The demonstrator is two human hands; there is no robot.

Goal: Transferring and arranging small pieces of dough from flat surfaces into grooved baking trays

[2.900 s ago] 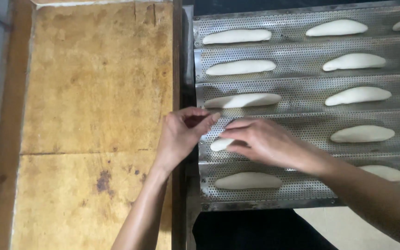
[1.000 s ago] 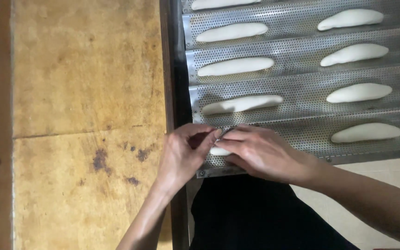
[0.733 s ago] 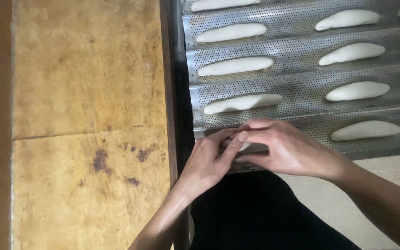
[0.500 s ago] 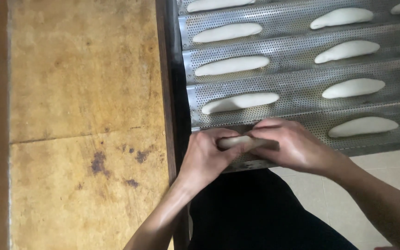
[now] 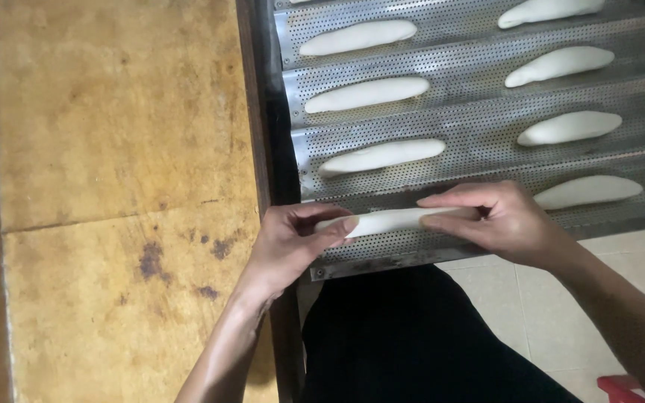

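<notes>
We find the dough piece pinched at its ends between left hand and right hand over the perforated tray; uneven pulling could tear it.

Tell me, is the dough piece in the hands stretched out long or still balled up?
Stretched out: the dough piece spans from the left hand to the right hand, over the perforated tray.

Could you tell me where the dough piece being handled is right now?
The dough piece lies in the nearest groove of the tray, held between left hand and right hand.
</notes>
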